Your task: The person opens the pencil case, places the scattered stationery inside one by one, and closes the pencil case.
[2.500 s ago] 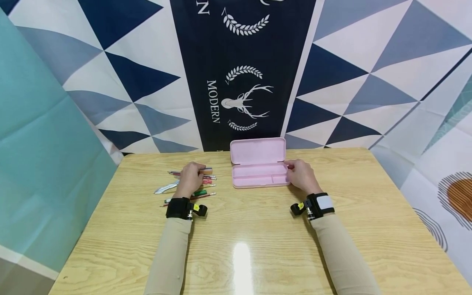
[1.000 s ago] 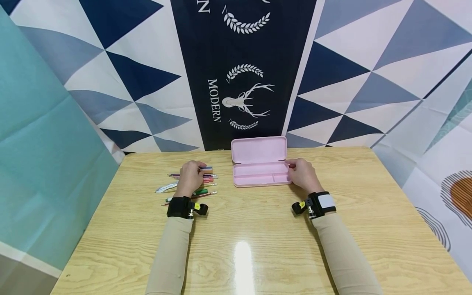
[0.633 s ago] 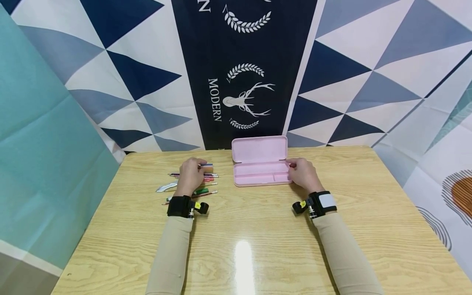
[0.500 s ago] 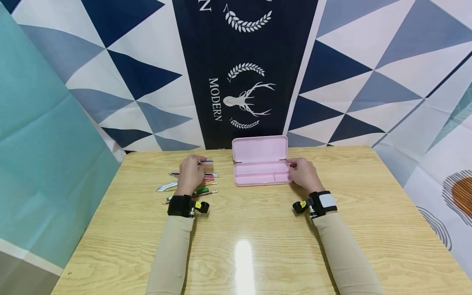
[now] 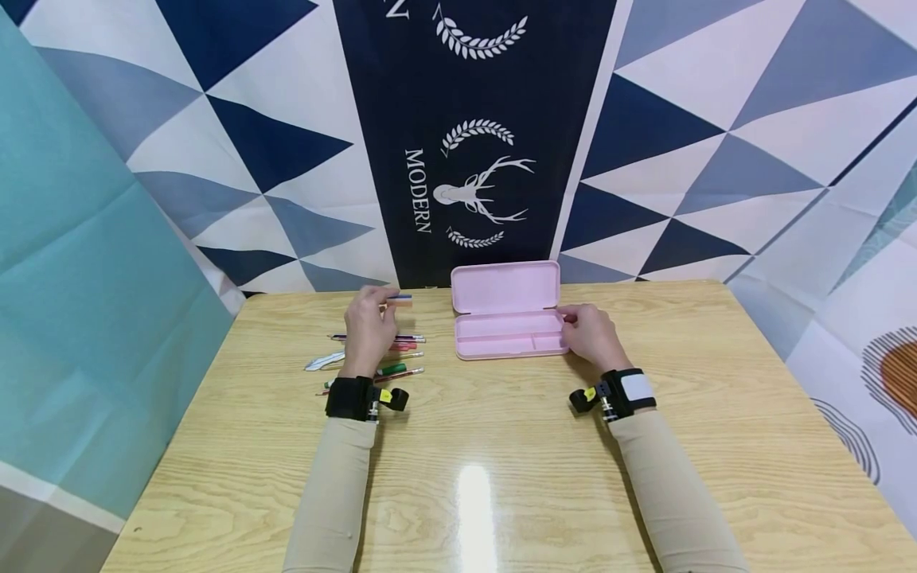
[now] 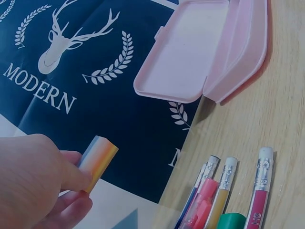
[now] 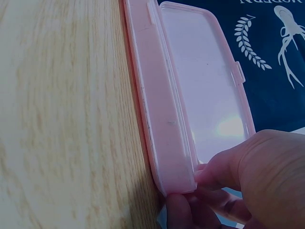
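Observation:
My left hand [image 5: 367, 328] pinches a small eraser [image 6: 99, 161], striped blue, white and orange, between thumb and fingers. It is held up above the far side of the pencils [image 5: 411, 337]. My right hand [image 5: 591, 337] grips the right end of a pink pencil case [image 5: 501, 348], thumb and fingers on its wall. The pencil case lies with its lid [image 7: 205, 71] raised, its tray split by dividers. Below the left hand lie several pencils with white eraser tips, a pink highlighter-like pen [image 6: 202, 202], a green-capped marker [image 5: 392, 369] and a white feather-shaped piece [image 5: 325, 362].
The wooden table [image 5: 444, 446] carries all of this. Just behind its far edge hangs a patterned cloth [image 5: 487, 159] with a deer print, close behind the raised lid. A teal cloth [image 5: 93, 263] borders the left side.
My left hand has lifted the eraser from beside the pencils and moved it up and away, toward the far edge. The right hand stays at the pencil case.

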### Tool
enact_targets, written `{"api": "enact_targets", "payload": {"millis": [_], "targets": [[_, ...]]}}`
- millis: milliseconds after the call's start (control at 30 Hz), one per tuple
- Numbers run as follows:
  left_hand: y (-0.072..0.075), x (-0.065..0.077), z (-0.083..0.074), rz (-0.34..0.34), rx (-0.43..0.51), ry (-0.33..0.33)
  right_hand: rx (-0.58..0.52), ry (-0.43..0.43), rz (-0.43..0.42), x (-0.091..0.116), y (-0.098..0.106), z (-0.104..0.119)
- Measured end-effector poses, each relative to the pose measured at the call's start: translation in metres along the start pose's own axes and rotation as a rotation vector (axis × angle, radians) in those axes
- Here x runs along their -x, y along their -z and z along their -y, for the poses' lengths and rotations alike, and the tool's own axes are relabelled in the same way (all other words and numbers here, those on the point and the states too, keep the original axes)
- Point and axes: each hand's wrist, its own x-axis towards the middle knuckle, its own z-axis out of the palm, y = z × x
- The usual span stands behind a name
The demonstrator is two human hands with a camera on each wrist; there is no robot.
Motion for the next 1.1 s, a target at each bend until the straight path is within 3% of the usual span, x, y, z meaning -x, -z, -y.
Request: {"api": "enact_targets", "payload": {"millis": [267, 867, 1100], "targets": [[0.003, -0.001, -0.002, -0.024, 0.037, 0.031, 0.002, 0.002, 0.003, -0.001, 0.000, -0.001], [0.000, 0.001, -0.003, 0.017, 0.042, 0.046, -0.007, -0.016, 0.016, -0.001, -0.002, 0.001], [-0.011, 0.001, -0.008, 0.028, 0.022, -0.005, -0.013, -0.015, 0.013, -0.001, -0.001, 0.000]]}}
